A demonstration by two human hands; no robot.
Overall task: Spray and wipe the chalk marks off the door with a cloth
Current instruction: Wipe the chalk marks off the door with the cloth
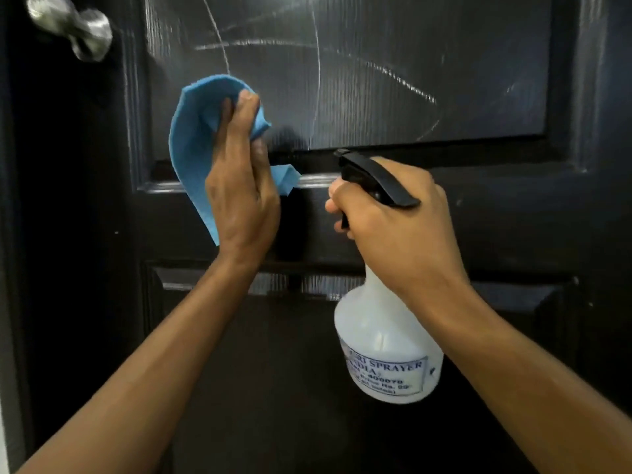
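Gripping a blue cloth, the left hand is raised in front of the dark door, its grip narrow: the fingers curl over the bunched upper part of the cloth while the rest hangs loose, one flap falling to the left of the palm and a smaller corner poking out to the right, level with the ledge below the upper panel. Whether the cloth actually touches the door surface cannot be told from this view.

Beside it, the right hand has its grip wrapped round the neck of a translucent white spray bottle, the fingers curled under the black trigger head, whose nozzle points toward the door at the bottom edge of the upper panel. The bottle hangs upright below the hand, with a printed label on its body facing the camera.

White chalk marks run across the upper panel in long curved lines and smeared patches, above and to the right of both hands. A metal door knob, blurred, sits at the top left.
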